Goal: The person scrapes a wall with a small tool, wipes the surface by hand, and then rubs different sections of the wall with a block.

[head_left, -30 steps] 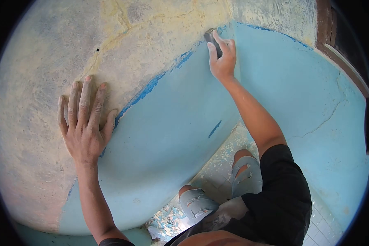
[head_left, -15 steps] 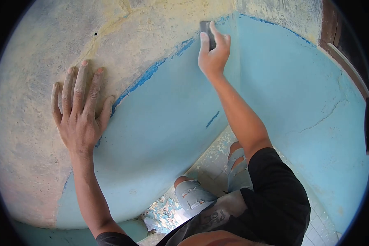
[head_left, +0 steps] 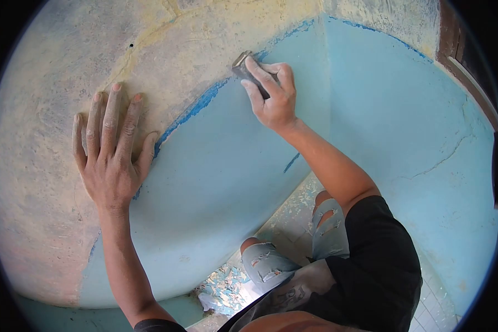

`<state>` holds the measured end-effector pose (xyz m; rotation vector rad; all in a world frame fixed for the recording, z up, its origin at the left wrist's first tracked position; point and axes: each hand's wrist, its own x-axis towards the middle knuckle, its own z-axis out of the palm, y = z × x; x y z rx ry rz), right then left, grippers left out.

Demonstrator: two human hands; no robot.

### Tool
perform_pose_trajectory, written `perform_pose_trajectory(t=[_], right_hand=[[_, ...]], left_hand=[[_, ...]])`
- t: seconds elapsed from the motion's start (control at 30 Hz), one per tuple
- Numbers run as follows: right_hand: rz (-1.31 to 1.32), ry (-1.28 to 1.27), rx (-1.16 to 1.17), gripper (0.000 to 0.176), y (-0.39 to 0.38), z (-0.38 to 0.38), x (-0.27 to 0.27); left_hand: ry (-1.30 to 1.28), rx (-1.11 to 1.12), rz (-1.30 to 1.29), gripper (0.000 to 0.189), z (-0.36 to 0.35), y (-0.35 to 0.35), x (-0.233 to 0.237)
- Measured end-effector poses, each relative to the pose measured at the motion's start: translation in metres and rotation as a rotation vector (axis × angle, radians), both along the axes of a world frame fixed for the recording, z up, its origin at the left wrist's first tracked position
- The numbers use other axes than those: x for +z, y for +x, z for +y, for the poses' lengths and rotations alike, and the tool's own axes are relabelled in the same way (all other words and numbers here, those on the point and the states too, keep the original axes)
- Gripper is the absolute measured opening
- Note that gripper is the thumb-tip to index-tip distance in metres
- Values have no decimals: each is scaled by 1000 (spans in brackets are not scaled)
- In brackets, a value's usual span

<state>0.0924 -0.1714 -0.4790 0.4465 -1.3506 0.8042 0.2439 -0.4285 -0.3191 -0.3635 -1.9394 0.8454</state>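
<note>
My right hand (head_left: 274,99) grips a small, flat, dark scraper (head_left: 241,64). The scraper's far edge lies at the ragged border where light blue paint (head_left: 205,166) meets the bare, yellowish-grey wall (head_left: 188,61). Much of the tool is hidden behind the fingers. Farther left, my left hand (head_left: 109,171) rests flat and dusty against the wall with its fingers spread. Its thumb lies beside a strip of darker blue paint (head_left: 199,102) along that border.
Paint flakes (head_left: 227,285) litter the floor by the wall's foot, near my bent knees (head_left: 265,265). At right, a second blue wall (head_left: 393,99) meets this one in a corner and carries a crack (head_left: 440,163). Beyond stands a brown wooden frame (head_left: 454,58).
My right hand has moved left and down along the paint border, away from the corner, and the scraper has tilted. My left hand keeps its place on the wall. The view has shifted slightly.
</note>
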Motion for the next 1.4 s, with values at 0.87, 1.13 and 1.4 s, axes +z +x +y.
perform_pose_trajectory(t=[0.87, 1.13, 1.4], right_hand=[[-319, -582, 32, 42, -24, 16, 8], [-285, -364, -220, 44, -52, 64, 1], [-129, -171, -56, 45, -30, 46, -15]], left_hand=[[-11, 5, 3, 63, 6, -4, 0], [-20, -36, 9, 63, 6, -5, 1], [-30, -59, 22, 64, 6, -7, 0]])
